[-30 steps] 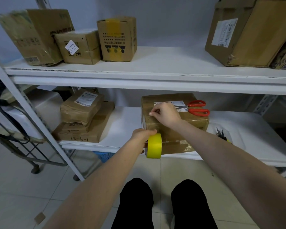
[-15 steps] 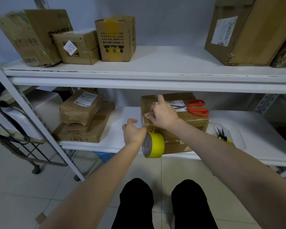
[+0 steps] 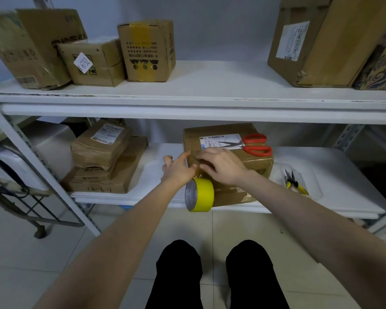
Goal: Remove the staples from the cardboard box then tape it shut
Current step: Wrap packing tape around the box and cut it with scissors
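A brown cardboard box with a white label stands on the lower shelf. My left hand lies with spread fingers against the box's front left corner. My right hand presses down on the box top beside it, fingers bent. A yellow tape roll hangs just under both hands in front of the box, on a short shiny strip of tape that leads up to the box. I cannot see any finger around the roll. Staples are not discernible.
Red-handled scissors lie on the box top. Yellow-handled pliers rest on the shelf to the right. Stacked parcels sit at the left. More boxes stand on the upper shelf. A wheeled cart is at far left.
My left hand let go of the roll's side and moved up to the box corner. My right hand slid down from pointing to pressing flat. The roll turned to show its core.
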`<state>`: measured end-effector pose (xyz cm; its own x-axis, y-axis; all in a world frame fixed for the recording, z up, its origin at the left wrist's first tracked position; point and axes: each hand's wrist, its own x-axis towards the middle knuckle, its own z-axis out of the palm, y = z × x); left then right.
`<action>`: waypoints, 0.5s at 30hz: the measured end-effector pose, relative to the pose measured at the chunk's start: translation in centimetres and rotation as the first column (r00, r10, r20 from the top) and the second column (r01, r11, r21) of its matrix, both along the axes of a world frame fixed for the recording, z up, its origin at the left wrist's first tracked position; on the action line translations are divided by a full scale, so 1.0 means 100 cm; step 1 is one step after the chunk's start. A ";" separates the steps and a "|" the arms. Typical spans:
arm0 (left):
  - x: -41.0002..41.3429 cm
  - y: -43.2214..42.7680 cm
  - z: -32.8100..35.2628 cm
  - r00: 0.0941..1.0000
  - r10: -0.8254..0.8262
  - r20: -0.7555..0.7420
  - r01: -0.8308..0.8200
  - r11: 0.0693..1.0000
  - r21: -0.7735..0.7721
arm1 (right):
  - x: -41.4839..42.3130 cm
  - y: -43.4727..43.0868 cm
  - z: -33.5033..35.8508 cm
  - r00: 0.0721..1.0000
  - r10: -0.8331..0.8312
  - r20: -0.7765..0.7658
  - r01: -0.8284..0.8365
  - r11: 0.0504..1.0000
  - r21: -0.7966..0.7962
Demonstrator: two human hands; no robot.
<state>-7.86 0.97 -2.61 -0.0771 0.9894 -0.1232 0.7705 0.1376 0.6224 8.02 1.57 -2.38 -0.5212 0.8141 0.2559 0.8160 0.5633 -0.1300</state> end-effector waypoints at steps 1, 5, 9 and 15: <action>-0.001 0.002 0.001 1.000 -0.017 0.007 0.017 0.999 -0.029 | -0.001 -0.001 -0.002 1.000 -0.008 0.021 0.007 1.000 0.002; -0.003 0.004 0.002 0.996 -0.016 0.091 0.021 0.998 -0.059 | -0.008 -0.001 -0.003 0.984 -0.076 0.164 0.068 0.996 0.053; -0.004 -0.009 -0.005 0.955 0.206 0.212 -0.209 0.978 -0.009 | -0.024 0.003 -0.001 0.976 -0.175 0.133 0.172 0.984 0.039; -0.009 -0.017 -0.012 0.967 0.176 0.183 -0.160 0.982 -0.101 | -0.035 0.009 -0.001 0.957 -0.171 0.235 0.170 0.985 0.023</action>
<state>-8.74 -0.70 -3.79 -0.2082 0.9495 -0.2346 0.6003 0.3134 0.7358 4.53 2.42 -2.52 -0.4205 0.8956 0.1450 0.9072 0.4132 0.0788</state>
